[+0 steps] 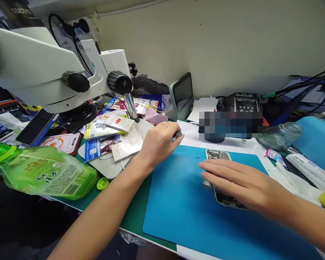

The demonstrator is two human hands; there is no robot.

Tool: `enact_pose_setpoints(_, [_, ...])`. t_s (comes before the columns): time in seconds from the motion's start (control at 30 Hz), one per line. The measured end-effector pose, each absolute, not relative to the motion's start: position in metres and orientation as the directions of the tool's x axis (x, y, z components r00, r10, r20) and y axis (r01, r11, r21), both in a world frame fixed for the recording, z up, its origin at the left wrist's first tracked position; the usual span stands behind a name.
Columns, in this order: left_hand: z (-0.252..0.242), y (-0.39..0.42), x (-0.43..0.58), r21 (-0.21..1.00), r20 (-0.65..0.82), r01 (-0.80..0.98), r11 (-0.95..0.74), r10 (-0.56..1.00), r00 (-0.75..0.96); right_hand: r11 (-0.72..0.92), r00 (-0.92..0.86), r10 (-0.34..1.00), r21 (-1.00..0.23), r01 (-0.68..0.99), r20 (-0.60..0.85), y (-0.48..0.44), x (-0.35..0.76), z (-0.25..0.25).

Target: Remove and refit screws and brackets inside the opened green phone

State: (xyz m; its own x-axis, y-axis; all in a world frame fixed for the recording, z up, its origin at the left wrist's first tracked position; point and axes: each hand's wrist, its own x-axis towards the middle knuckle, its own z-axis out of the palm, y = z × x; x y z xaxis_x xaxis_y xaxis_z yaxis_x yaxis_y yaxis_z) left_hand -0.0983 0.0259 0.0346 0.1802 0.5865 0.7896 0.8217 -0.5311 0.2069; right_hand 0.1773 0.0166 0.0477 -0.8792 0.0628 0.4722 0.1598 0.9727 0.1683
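Observation:
My left hand [162, 139] is raised beyond the far left edge of the blue mat [173, 202]. Its fingers are closed around a dark, round-ended tool [178, 134] that looks like a small screwdriver; the rest of it is hidden in the fist. Palm down, my right hand [233, 180] hovers over an opened smartphone [218, 155] with bare inner parts, its fingers stretched to the left. A grey cylindrical handle end [206, 185] pokes out beneath the index finger, apparently gripped by the hidden thumb. Tiny dark bits [197, 157] lie on the mat beside the phone.
At the left a microscope [38, 68] overhangs packets and boxes [127, 148]. A green bottle [48, 171] lies on its side near its cap [102, 183]. Behind the mat stand a small screen device [181, 95] and a blurred-out panel [230, 124]; a glass jar [281, 135] lies right.

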Motion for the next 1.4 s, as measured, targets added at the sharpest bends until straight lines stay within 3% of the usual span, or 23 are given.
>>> enact_pose_setpoints(0.13, [0.027, 0.031, -0.098, 0.267, 0.841, 0.804, -0.532, 0.535, 0.075, 0.965, -0.939, -0.095, 0.262, -0.006, 0.33, 0.052, 0.133, 0.042])
enact_pose_setpoints(0.3, [0.02, 0.036, -0.1, 0.316, 0.87, 0.8, -0.51, 0.493, -0.03, 0.965, -0.982, -0.092, 0.259, -0.048, 0.162, 0.098, 0.104, 0.024])
enact_pose_setpoints(0.43, [0.022, 0.035, -0.1, 0.311, 0.886, 0.797, -0.518, 0.462, -0.046, 0.973, -0.99, -0.072, 0.225, -0.043, 0.123, 0.111, 0.094, 0.011])
enact_pose_setpoints(0.57, [0.024, 0.033, -0.098, 0.283, 0.904, 0.783, -0.554, 0.426, -0.026, 0.981, -0.972, 0.024, 0.179, 0.067, 0.234, 0.099, 0.099, 0.016])
enact_pose_setpoints(0.8, [0.034, 0.023, -0.092, 0.143, 0.942, 0.721, -0.678, 0.316, 0.111, 0.961, -0.799, 0.167, 0.085, 0.262, 0.577, 0.041, 0.15, 0.052])
enact_pose_setpoints(0.97, [0.058, -0.008, -0.067, 0.033, 0.945, 0.606, -0.795, 0.222, 0.241, 0.964, -0.696, 0.178, 0.02, 0.267, 0.696, -0.004, 0.172, 0.052])
enact_pose_setpoints(1.1, [0.074, -0.034, -0.038, 0.193, 0.902, 0.384, -0.903, 0.317, 0.292, 0.964, -0.665, 0.211, -0.039, 0.263, 0.716, -0.027, 0.182, 0.05])
enact_pose_setpoints(1.27, [0.067, -0.041, -0.014, 0.446, 0.819, 0.316, -0.837, 0.525, 0.234, 0.913, -0.57, 0.401, -0.26, 0.315, 0.717, -0.034, 0.196, 0.042])
enact_pose_setpoints(1.33, [0.055, -0.038, -0.011, 0.484, 0.789, 0.328, -0.811, 0.567, 0.236, 0.885, -0.493, 0.462, -0.346, 0.312, 0.737, -0.031, 0.203, 0.033])
enact_pose_setpoints(1.4, [0.039, -0.034, -0.011, 0.439, 0.783, 0.384, -0.812, 0.555, 0.279, 0.869, -0.44, 0.493, -0.397, 0.296, 0.751, -0.025, 0.212, 0.022])
